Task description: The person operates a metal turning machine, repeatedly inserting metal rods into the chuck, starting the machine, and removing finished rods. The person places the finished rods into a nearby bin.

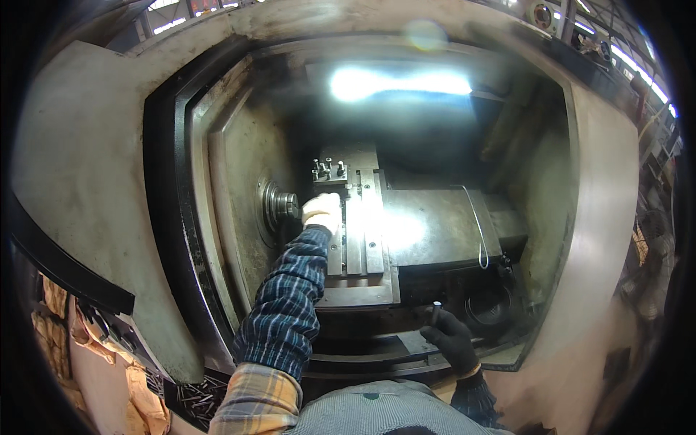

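My left hand point(322, 211), in a white glove, reaches into a lathe's work area. It is just right of the spindle collet point(287, 204), over the left edge of the slotted cross slide point(355, 228). Glare and the back of the glove hide its fingers, so what they hold, if anything, does not show. Lower right, at the machine's front opening, my right hand point(453, 344) wears a dark glove. Its fingers close around a short round metal pin point(436, 310), held upright with its bright end on top. A tool block with several bolts point(330, 171) sits beyond my left hand.
A metal cover point(442, 221) lies right of the slide, with a thin, pale bent tube point(478, 225) over it. A bright lamp point(399, 83) shines at the back. Many metal pins point(199, 399) lie in a bin at lower left, near brown paper wrapping point(141, 395).
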Motion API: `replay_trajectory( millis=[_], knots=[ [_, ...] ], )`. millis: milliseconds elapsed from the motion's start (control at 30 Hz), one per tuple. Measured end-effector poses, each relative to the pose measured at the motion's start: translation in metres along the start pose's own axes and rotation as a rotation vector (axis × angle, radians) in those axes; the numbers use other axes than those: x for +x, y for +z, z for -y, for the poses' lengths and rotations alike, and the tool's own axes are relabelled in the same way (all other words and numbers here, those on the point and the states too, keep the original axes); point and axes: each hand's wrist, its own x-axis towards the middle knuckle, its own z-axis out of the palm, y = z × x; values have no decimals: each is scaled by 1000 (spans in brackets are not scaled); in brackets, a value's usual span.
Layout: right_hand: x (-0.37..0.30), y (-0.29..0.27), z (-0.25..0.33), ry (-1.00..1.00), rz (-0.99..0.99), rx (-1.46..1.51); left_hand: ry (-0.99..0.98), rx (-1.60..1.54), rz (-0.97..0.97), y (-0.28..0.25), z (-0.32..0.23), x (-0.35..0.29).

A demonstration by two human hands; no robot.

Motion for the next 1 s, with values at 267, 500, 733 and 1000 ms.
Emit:
replay_trajectory(
  millis=[267, 500, 733, 1000],
  knots=[
    [75, 35, 5, -462, 160, -210, -57, -188, 183, 5, 16, -119],
    [146, 101, 41, -542, 239, -572, -136, -286, 84, -84, 4, -246],
    [231, 184, 26, -663, 295, -424, 79, -486, -737, -187, 42, -342],
    [298, 254, 16, -609, 206, -75, -389, -354, -1208, -195, 114, -441]
  ],
)
